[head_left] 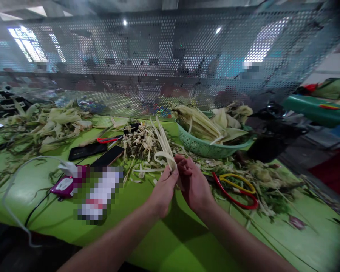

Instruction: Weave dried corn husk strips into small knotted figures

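Note:
In front of me I hold a small bundle of pale corn husk strips (164, 142) above the green table. My left hand (163, 192) pinches the bundle near its lower end, thumb on top. The strips stand up and lean left, and one curls over in a loop. Curled fingers of my right hand (195, 186) close round the same lower end, right against my left hand. The very bottom of the bundle is hidden between my hands. Just behind them lies a pile of knotted husk pieces (141, 141).
A green basket (202, 147) of corn husks stands behind my right hand. Scissors (251, 193) with red and yellow handles lie to the right. At left are two dark phones (86, 151), a purple plug block (64, 186) with cables, and heaped husks (56, 122). Perforated metal screening (147, 56) rises behind.

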`<state>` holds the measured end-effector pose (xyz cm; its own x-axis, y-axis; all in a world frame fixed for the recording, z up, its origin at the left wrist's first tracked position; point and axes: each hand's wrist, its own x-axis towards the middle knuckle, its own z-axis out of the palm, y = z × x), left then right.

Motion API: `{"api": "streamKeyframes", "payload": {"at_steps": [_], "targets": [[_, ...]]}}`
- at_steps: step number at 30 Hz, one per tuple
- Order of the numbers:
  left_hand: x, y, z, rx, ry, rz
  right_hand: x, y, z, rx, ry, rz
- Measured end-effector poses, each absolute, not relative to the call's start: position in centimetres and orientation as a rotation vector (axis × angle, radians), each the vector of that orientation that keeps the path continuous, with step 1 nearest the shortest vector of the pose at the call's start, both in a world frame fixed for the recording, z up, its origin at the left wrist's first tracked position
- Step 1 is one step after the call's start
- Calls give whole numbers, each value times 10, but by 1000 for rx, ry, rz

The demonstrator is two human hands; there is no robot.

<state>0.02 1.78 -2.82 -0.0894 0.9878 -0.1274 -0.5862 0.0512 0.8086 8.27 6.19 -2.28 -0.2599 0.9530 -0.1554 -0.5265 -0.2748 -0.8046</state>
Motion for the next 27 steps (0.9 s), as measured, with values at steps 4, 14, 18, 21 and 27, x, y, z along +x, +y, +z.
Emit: {"api": "streamKeyframes", "payload": {"at_steps": [4,14,18,21,27], "targets": [[-7,17,-25,737,1009,1418,91,62,-21,-844,-1219,1753],[-17,14,-34,1256,1346,1191,106,74,-1,-966,-1288,1598],[-25,10,-27,1346,1498,1115,116,83,6,-893,-1171,1704],[-31,7,-22,1419,1571,1074,123,89,10,-800,-1149,1711],[-38,9,-23,1567,1713,1023,130,94,12,-795,-1119,1616]]}}
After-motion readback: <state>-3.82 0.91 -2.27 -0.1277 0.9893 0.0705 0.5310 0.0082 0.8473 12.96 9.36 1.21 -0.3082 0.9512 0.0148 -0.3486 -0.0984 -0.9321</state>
